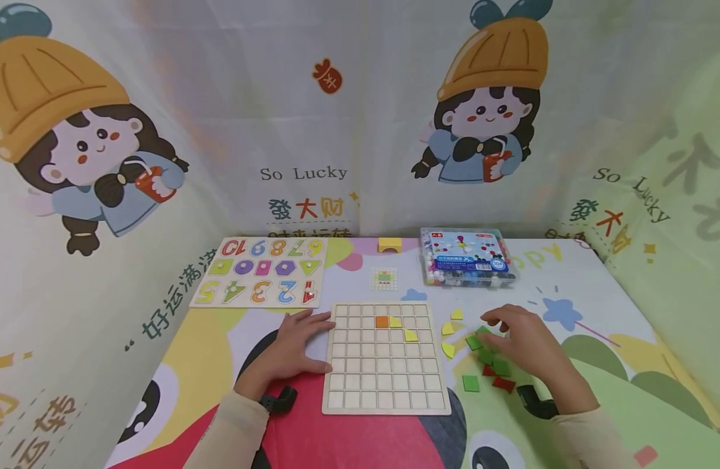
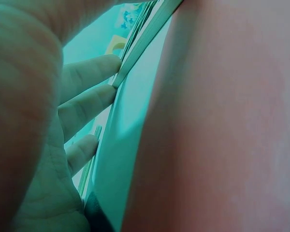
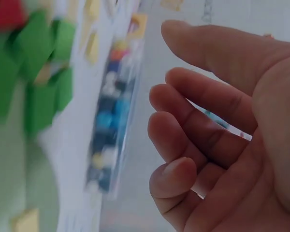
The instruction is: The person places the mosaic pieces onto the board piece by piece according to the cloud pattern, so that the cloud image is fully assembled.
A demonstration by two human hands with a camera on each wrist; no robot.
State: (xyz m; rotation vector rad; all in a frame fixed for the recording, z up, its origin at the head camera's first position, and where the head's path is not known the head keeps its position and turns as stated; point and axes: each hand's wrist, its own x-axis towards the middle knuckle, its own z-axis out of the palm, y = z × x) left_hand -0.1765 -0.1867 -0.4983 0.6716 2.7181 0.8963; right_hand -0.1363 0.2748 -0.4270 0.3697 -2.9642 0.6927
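Right now the left hand (image 1: 294, 347) lies flat with fingers spread, pressing against the left edge of the wooden grid board (image 1: 386, 357) on the tabletop (image 1: 600, 312). Just right of the board, the right hand (image 1: 526, 342) hovers over the green tiles (image 1: 486, 348), fingers loosely curled, holding nothing that I can see.

Left hand (image 1: 294, 348) flat beside wooden grid board (image 1: 386, 391); right hand (image 1: 526, 342) over green tiles (image 1: 483, 348).

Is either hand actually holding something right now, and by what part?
Nothing is gripped. The left hand rests flat against the left edge of the wooden grid board. The right hand hovers, fingers loosely curled, over the green tiles.
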